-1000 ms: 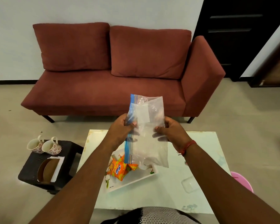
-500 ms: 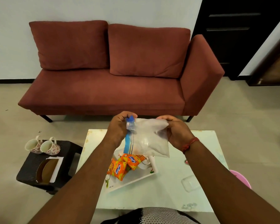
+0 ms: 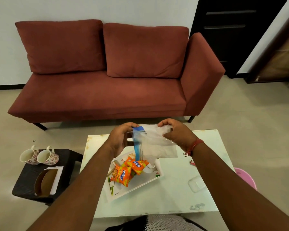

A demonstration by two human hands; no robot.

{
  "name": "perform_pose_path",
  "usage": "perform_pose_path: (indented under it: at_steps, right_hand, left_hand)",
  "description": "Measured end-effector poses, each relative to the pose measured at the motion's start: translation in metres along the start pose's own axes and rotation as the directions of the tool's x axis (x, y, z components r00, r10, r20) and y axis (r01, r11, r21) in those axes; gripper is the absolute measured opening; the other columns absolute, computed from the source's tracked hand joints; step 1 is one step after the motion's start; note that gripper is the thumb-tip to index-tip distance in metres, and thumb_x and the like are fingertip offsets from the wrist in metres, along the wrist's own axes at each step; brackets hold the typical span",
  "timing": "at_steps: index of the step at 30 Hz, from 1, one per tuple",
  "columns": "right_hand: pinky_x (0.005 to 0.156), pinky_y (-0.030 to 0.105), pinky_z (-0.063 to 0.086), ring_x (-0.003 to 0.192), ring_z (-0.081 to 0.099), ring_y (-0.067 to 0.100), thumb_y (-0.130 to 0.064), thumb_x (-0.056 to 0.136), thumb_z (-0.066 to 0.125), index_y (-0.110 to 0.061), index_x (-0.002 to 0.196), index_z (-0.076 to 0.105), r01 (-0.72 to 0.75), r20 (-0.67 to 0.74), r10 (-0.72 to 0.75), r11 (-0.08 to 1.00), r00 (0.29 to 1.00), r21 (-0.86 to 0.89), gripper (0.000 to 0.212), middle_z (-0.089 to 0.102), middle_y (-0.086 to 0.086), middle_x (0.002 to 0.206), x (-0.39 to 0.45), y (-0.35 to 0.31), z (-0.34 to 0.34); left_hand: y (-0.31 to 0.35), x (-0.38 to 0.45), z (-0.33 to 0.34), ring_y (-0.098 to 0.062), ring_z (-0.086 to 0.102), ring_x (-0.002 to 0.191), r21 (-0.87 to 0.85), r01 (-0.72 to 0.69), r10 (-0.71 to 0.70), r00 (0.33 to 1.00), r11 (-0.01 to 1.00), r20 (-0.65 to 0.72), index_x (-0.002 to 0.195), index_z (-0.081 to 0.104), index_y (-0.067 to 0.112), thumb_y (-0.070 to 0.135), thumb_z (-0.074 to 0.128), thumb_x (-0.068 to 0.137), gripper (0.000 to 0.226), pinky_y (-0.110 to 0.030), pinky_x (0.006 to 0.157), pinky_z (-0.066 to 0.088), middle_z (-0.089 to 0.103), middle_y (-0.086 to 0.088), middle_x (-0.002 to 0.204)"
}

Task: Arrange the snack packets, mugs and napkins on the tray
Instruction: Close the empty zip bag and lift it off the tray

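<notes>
Head view: a red sofa (image 3: 107,77) fills the far side of the room, with a white low table (image 3: 182,194) in front of it and a small dark stool (image 3: 30,179) to the table's left. On the table sits a white tray (image 3: 140,185), tilted relative to the table edge, holding two orange snack packets (image 3: 128,170) that overlap one another.

Above the tray's far end, both hands hold up a clear zip bag (image 3: 154,144) with a blue seal strip. The left hand (image 3: 119,139) pinches the bag's blue-strip corner between curled fingers and thumb; the right hand (image 3: 177,135) grips the opposite top corner, fingers curled over the plastic. The bag hangs between and below the fingers, its lower edge just over the packets.

On the stool stand two floral mugs (image 3: 39,156) side by side, and nearer the camera a brown holder with white napkins (image 3: 47,180).

The bag's contents look pale and blurred; what is inside cannot be told. The tray's far rim is hidden behind the bag, and the left forearm covers its near left corner.
</notes>
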State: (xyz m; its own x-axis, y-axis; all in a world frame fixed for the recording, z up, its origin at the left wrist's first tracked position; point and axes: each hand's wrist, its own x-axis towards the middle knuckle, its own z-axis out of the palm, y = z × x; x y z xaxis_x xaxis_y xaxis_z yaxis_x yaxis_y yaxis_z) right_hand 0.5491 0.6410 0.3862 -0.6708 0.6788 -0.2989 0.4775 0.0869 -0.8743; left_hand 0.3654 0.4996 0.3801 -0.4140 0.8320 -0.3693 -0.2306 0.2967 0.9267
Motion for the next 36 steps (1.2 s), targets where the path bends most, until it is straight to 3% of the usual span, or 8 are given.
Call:
perform_pose_path:
  at_steps: [4, 8, 13, 19, 23, 26, 30, 36]
  right_hand:
    - [0.058, 0.006, 0.039, 0.067, 0.05, 0.002, 0.008, 0.077, 0.063, -0.033, 0.1, 0.066, 0.077, -0.059, -0.086, 0.987, 0.995, -0.141, 0.047, 0.062, -0.01, 0.097, -0.004, 0.001, 0.011]
    - [0.063, 0.014, 0.042, 0.066, 0.05, 0.005, 0.004, 0.078, 0.064, -0.03, 0.127, 0.057, 0.015, -0.205, -0.026, 0.998, 0.978, -0.057, 0.059, 0.051, -0.01, 0.082, -0.012, 0.009, 0.023]
    - [0.07, 0.026, 0.053, 0.088, 0.062, 0.017, -0.024, 0.079, 0.078, -0.023, 0.134, 0.046, -0.207, -0.245, 0.23, 0.971, 0.942, 0.116, 0.063, 0.061, 0.005, 0.103, -0.028, 0.03, 0.028]
    - [0.061, 0.016, 0.036, 0.085, 0.056, 0.02, -0.015, 0.081, 0.07, -0.019, 0.096, 0.055, -0.25, -0.342, 0.183, 0.954, 0.922, -0.164, 0.022, 0.062, 0.001, 0.094, -0.036, 0.061, 0.002]
    - [0.057, 0.018, 0.036, 0.08, 0.059, 0.023, -0.009, 0.088, 0.057, -0.015, 0.101, 0.054, -0.221, -0.429, 0.15, 0.968, 0.891, -0.121, 0.015, 0.063, 0.003, 0.089, -0.037, 0.083, -0.033]
    - [0.065, 0.02, 0.044, 0.088, 0.061, 0.022, -0.013, 0.091, 0.057, -0.012, 0.117, 0.055, -0.163, -0.327, 0.153, 0.987, 0.933, -0.003, 0.027, 0.067, 0.008, 0.104, -0.036, 0.101, -0.066]
    - [0.086, 0.042, 0.06, 0.103, 0.066, 0.028, -0.001, 0.087, 0.052, -0.027, 0.138, 0.046, -0.192, -0.104, 0.245, 0.911, 0.964, 0.364, 0.057, 0.066, 0.012, 0.114, -0.038, 0.145, -0.137]
    - [0.083, 0.04, 0.061, 0.093, 0.07, 0.029, 0.008, 0.079, 0.051, -0.015, 0.106, 0.068, -0.298, -0.027, 0.357, 0.818, 0.934, 0.491, 0.039, 0.069, 0.015, 0.105, -0.04, 0.223, -0.22]
  left_hand:
    - [-0.007, 0.0, -0.004, -0.023, 0.064, 0.097, 0.045, 0.116, -0.121, 0.987, 0.992, 0.108, 0.088, 0.07, 0.023, 0.042, 0.058, 0.093, 0.023, -0.038, 0.07, 0.06, 0.064, 0.001, 0.109]
    - [-0.019, 0.009, 0.008, -0.01, 0.058, 0.092, 0.536, -0.114, 0.125, 0.992, 0.837, 0.016, 0.083, 0.063, 0.029, 0.012, 0.074, 0.08, 0.02, -0.023, 0.074, 0.049, 0.061, 0.016, 0.097]
    - [-0.028, 0.008, 0.042, -0.02, 0.056, 0.088, 0.777, -0.234, 0.267, 0.96, 0.584, 0.088, 0.088, 0.061, 0.029, 0.0, 0.057, 0.079, 0.03, -0.023, 0.067, 0.038, 0.052, 0.0, 0.11]
    - [-0.035, 0.004, 0.109, -0.02, 0.052, 0.081, 0.83, -0.403, 0.386, 0.888, 0.386, 0.252, 0.107, 0.066, 0.02, -0.002, 0.051, 0.086, 0.033, -0.024, 0.064, 0.04, 0.05, -0.008, 0.114]
    - [-0.044, 0.017, 0.165, -0.021, 0.052, 0.09, 0.834, -0.451, 0.401, 0.861, 0.317, 0.313, 0.118, 0.061, 0.021, 0.003, 0.053, 0.089, 0.035, -0.026, 0.071, 0.046, 0.048, -0.006, 0.115]
    - [-0.057, 0.033, 0.212, -0.023, 0.049, 0.093, 0.859, -0.464, 0.391, 0.847, 0.217, 0.359, 0.115, 0.059, 0.021, 0.001, 0.053, 0.085, 0.036, -0.036, 0.073, 0.052, 0.048, -0.004, 0.109]
    - [-0.076, 0.061, 0.285, -0.024, 0.055, 0.098, 0.822, -0.476, 0.343, 0.863, 0.312, 0.37, 0.124, 0.052, 0.023, 0.003, 0.059, 0.085, 0.045, -0.037, 0.084, 0.051, 0.059, -0.005, 0.116]
    - [-0.103, 0.083, 0.383, -0.013, 0.06, 0.081, 0.714, -0.303, 0.107, 0.946, 0.631, 0.306, 0.12, 0.032, 0.03, 0.001, 0.048, 0.09, 0.044, -0.025, 0.065, 0.048, 0.058, -0.004, 0.106]
